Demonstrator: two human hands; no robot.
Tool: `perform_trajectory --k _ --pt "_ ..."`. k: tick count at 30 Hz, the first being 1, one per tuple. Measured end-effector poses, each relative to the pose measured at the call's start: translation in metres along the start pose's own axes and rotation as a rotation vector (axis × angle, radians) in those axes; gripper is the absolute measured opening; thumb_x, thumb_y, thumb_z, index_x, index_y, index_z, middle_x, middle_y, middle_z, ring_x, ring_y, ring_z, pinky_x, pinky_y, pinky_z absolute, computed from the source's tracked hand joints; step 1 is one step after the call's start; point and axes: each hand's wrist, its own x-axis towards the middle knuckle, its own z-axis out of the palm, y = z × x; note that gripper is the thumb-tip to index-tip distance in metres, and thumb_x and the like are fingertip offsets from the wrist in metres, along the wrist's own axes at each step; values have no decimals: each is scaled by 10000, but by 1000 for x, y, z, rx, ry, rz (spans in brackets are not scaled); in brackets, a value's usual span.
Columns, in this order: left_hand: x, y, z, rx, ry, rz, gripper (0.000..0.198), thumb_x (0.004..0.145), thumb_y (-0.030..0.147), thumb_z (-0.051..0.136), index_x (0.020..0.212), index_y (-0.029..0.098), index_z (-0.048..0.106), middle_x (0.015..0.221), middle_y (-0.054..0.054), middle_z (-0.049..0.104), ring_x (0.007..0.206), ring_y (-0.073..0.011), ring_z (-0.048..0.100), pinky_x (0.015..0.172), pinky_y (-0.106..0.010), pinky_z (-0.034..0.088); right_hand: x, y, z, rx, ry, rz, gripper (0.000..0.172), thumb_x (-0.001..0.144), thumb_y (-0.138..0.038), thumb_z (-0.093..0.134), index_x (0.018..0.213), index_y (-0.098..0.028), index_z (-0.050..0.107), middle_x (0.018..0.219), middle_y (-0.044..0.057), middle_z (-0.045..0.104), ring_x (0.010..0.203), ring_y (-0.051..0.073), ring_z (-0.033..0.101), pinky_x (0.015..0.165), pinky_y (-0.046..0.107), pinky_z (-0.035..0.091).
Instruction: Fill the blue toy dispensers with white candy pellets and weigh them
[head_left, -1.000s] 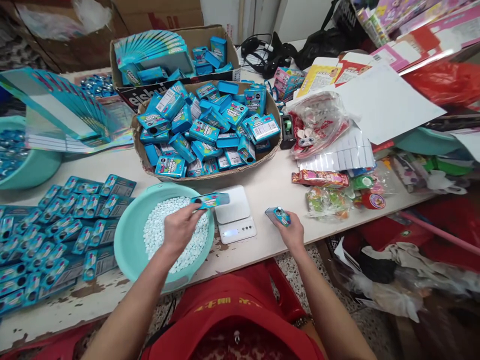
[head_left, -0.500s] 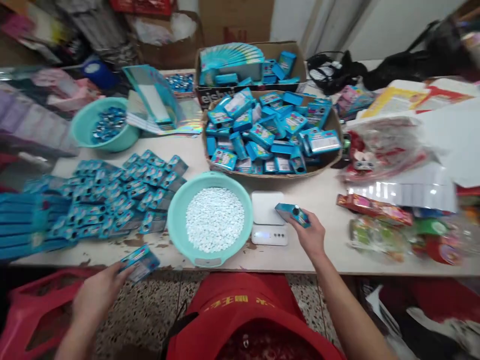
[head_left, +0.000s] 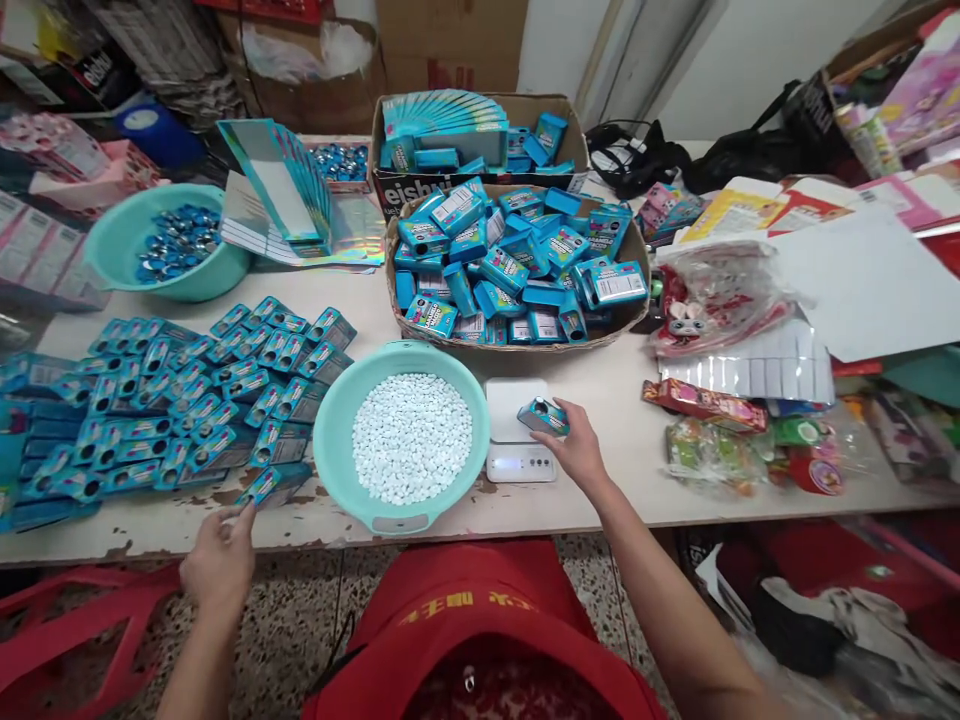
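My right hand point(head_left: 579, 445) grips a small blue candy box point(head_left: 543, 416) with a round hole in its end. That box is over the white digital scale point(head_left: 517, 395), and I cannot tell whether it touches the pan. Lower left, the pinched fingertips of my left hand point(head_left: 219, 560) are at the near end of another blue candy box point(head_left: 274, 486) at the front of the table. Beyond it stand many similar boxes point(head_left: 202, 400) in packed rows, holes upward. Between my hands sits a turquoise basin point(head_left: 326, 430) full of small white candies point(head_left: 412, 438).
Behind the basin, a cardboard carton point(head_left: 517, 345) is heaped with blue boxes, with another carton point(head_left: 480, 100) behind it. A turquoise bowl point(head_left: 112, 240) of blue-and-silver pieces stands back left. Plastic-wrapped packages point(head_left: 720, 455) and flat card sheets point(head_left: 862, 280) lie right. A red stool point(head_left: 90, 620) is lower left.
The left-hand box has gone from over the table's front edge to beside the packed rows. My right hand has turned its box and brought it over the scale. The view has shifted slightly.
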Motion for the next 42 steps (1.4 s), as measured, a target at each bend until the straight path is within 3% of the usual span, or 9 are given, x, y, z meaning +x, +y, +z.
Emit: perform_trajectory --k 4,7,10,19,25,31,36,39,42 --pt "-22 43 6 -524 -397 -193 212 824 288 512 657 178 440 531 59 329 381 -45 205 359 -167 163 -18 6 -11 165 78 117 704 701 -578 659 1259 -189 477 1278 160 491 1115 279 531 877 439 490" --pt "-38 86 33 -861 -740 -373 233 883 219 431 658 158 449 529 57 351 345 -16 217 308 -124 182 -35 17 -18 276 153 270 609 741 -579 603 1183 -168 521 1223 170 553 1066 264 564 863 440 495" --pt "-59 127 68 -873 -918 -432 244 892 209 442 659 146 474 556 22 433 382 -23 354 320 -109 259 -51 29 -22 334 188 383 573 717 -576 616 1095 -148 565 1086 167 638 976 255 607 856 446 495" --pt "-123 181 133 -514 -1212 8 247 691 328 681 793 119 602 673 -13 552 498 -62 464 412 -170 318 -79 47 -22 344 192 437 499 678 -532 671 1003 -157 610 1002 144 681 910 247 640 872 460 503" --pt "-126 197 161 -77 -1174 504 174 645 288 603 760 158 596 632 21 531 565 -104 459 547 -236 374 -77 51 -21 341 179 425 455 700 -515 661 991 -167 618 961 129 690 890 244 648 858 460 520" --pt "-135 232 181 226 -1188 814 122 695 173 517 788 165 595 636 18 553 610 -136 496 621 -264 384 -69 50 -17 358 156 397 428 716 -491 656 997 -170 618 955 123 691 884 245 648 857 469 521" --pt "-159 266 200 432 -1042 1146 176 731 107 517 854 172 625 860 -33 628 792 -170 559 721 -274 395 -52 39 -6 399 138 361 505 699 -456 690 1105 -175 583 1069 125 650 901 235 635 829 444 533" --pt "-168 274 213 533 -987 1286 202 751 96 513 897 176 626 947 -56 619 843 -179 568 732 -275 398 -38 29 4 411 133 316 620 654 -408 735 1203 -201 532 1200 126 564 884 222 623 737 396 556" --pt "-172 274 221 604 -941 1353 213 752 100 517 923 178 616 951 -58 601 843 -185 567 711 -279 397 -22 22 12 355 101 223 467 705 -307 688 1150 -226 573 1133 87 577 921 220 607 777 385 545"
